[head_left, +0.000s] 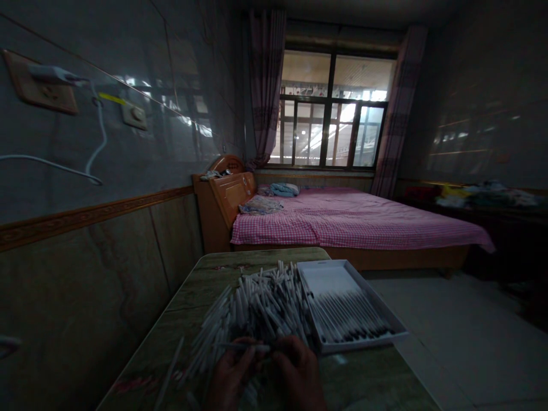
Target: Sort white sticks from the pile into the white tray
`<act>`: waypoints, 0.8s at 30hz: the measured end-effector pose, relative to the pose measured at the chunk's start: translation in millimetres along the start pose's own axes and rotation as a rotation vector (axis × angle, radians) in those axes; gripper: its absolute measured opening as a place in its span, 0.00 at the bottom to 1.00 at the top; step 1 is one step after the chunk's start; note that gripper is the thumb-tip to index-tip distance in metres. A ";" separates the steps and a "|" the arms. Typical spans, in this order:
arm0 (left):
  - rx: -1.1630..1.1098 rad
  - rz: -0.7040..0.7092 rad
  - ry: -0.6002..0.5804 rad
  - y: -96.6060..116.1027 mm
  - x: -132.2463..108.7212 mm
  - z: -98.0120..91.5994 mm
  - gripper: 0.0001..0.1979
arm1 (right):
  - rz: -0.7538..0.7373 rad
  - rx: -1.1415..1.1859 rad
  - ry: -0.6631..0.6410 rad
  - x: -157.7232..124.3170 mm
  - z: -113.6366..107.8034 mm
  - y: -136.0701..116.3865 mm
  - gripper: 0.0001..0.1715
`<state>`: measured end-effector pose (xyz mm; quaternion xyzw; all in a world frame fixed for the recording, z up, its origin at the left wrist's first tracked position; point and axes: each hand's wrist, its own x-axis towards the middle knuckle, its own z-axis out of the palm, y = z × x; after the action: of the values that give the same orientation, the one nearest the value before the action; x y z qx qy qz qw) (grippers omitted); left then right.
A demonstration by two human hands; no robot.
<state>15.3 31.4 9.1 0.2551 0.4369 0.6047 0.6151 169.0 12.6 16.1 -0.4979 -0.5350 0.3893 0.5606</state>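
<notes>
Between thumb and fingers, my left hand (232,374) pinches a slim pen (248,346) lying nearly level, its tip end toward the right. My right hand (298,368) is closed at that end of the pen; something small and dark shows at its fingertips, too dim to make out. Beyond both hands spreads a loose heap of white pens (268,297) on the table. To the right of the heap sits a shallow white box (396,328), holding a row of pens (349,317) with dark ends toward me.
The green marbled table (171,319) stands against the tiled wall on the left. A single pen (170,368) lies apart near its left edge. Past the table is a bed (342,222) with a pink checked sheet. A socket (45,85) with a plug and white cable is on the wall.
</notes>
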 end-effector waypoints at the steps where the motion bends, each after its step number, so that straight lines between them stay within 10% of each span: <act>1: 0.001 -0.002 -0.002 -0.4 0.2 0.0 0.25 | 0.007 0.013 0.003 0.3 0.0 -0.4 0.09; 14: -0.047 -0.036 0.028 -5.3 4.0 -0.9 0.26 | 0.016 0.001 0.020 2.6 3.1 5.8 0.05; 24: -0.082 -0.025 0.007 -8.3 2.5 -4.0 0.24 | -0.276 -0.070 -0.012 1.6 5.8 25.7 0.14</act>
<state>16.0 31.8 -0.5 0.2221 0.4173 0.6152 0.6310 166.0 20.2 -9.0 -0.4365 -0.6148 0.2926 0.5881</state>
